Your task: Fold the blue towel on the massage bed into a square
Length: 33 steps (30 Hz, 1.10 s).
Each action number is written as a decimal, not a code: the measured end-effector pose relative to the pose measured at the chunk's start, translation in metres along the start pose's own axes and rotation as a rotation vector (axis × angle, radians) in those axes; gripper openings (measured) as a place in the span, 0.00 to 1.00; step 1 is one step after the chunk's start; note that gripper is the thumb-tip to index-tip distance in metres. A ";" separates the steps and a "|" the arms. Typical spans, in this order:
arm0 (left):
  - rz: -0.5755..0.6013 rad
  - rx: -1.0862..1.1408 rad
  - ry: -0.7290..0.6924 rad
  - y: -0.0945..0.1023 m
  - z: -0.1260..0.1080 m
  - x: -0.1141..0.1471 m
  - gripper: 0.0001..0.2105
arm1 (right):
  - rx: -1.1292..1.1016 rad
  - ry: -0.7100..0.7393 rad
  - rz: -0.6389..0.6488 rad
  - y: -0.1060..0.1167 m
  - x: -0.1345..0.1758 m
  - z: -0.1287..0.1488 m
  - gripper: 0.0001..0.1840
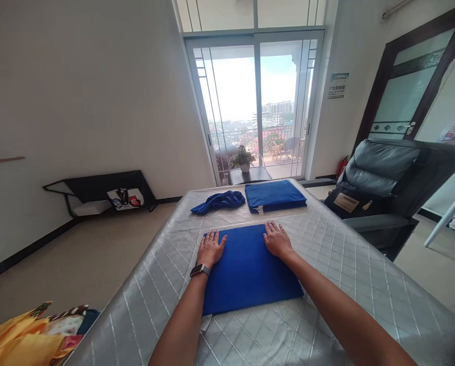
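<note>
A blue cloth (246,277), laid out as a flat rectangle, lies on the silver quilted mattress (166,284) in front of me. My left hand (209,249) rests palm down on its far left corner, fingers stretched out; a watch is on that wrist. Flat near the far right corner lies my right hand (277,239), its fingers extended too. Neither hand grips anything. Beyond them sits a stack of folded blue cloths (276,195) with a white tag at its near edge. Left of the stack is a crumpled blue cloth (220,201).
A grey recliner (382,173) with a black bag (351,201) on it stands right of the mattress. Colourful fabrics (29,338) lie at the lower left. A potted plant (245,158) stands on a small table (249,176) before the sliding glass door. A low black rack (101,190) is by the left wall.
</note>
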<state>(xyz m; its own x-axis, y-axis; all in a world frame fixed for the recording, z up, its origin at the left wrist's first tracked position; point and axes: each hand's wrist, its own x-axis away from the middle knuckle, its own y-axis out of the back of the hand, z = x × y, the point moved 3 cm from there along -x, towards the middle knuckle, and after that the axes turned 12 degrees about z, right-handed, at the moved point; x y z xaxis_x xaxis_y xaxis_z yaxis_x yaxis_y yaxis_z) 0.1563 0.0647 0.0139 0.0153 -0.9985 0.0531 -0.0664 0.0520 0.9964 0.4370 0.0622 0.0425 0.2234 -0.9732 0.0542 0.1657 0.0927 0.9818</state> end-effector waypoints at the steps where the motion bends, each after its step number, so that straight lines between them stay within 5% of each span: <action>1: -0.007 -0.002 -0.010 0.000 0.000 0.000 0.36 | -0.015 -0.007 0.025 -0.001 0.004 0.001 0.34; 10: -0.016 0.024 0.010 0.010 -0.006 0.007 0.35 | -0.081 -0.045 0.148 -0.014 0.027 0.001 0.38; 17: -0.373 0.004 -0.030 0.032 -0.018 0.028 0.28 | -0.106 -0.050 0.123 -0.014 0.027 0.001 0.38; 21: -0.256 0.069 -0.160 0.031 -0.069 0.030 0.28 | -0.119 -0.046 0.121 -0.014 0.027 0.001 0.38; 27: -0.020 0.074 -0.432 0.001 -0.171 0.030 0.33 | -0.059 -0.008 0.123 -0.014 0.029 0.000 0.35; 30: 0.005 0.076 -0.396 -0.007 -0.173 0.031 0.33 | -0.049 -0.006 0.123 -0.015 0.029 0.000 0.35; 33: 0.034 0.041 -0.340 -0.007 -0.142 0.032 0.33 | -0.070 -0.033 0.106 -0.015 0.028 0.000 0.36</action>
<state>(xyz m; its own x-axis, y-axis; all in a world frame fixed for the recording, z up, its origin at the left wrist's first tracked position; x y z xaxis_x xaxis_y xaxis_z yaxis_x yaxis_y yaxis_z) 0.2993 0.0347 0.0182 -0.3202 -0.9458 0.0550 -0.1012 0.0919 0.9906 0.4409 0.0336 0.0295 0.2116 -0.9635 0.1639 0.2095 0.2085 0.9553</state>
